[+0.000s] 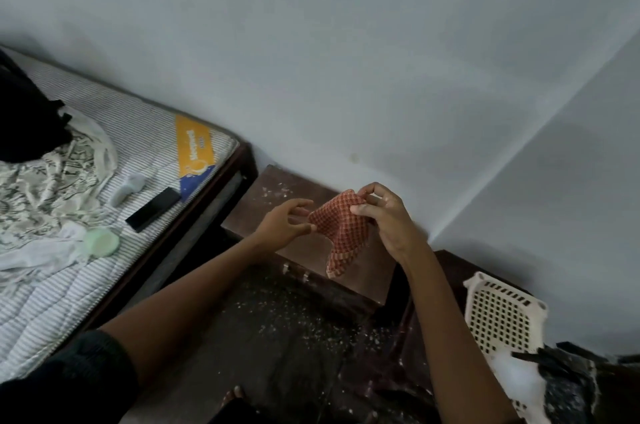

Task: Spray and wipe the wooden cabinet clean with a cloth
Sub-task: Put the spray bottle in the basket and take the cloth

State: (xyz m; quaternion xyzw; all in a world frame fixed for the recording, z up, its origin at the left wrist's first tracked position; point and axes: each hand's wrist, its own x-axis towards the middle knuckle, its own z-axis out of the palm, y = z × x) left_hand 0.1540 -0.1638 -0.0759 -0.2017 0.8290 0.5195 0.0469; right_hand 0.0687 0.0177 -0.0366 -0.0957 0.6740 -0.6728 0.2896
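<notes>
A red checked cloth [341,235] hangs in the air above the low wooden cabinet [277,195], which stands against the wall and carries white specks on its dark brown top. My right hand [384,215] pinches the cloth's upper edge between thumb and fingers. At the cloth's left edge my left hand [284,222] pinches it with thumb and fingertips, its other fingers spread. The cloth droops to a point below both hands. No spray bottle shows in the head view.
A bed with a striped mattress [114,132] lies left of the cabinet, holding rumpled sheets, a black flat box [154,209] and a green round lid [100,242]. A white perforated basket [502,316] stands at the right. The dark floor [277,326] is littered with white flecks.
</notes>
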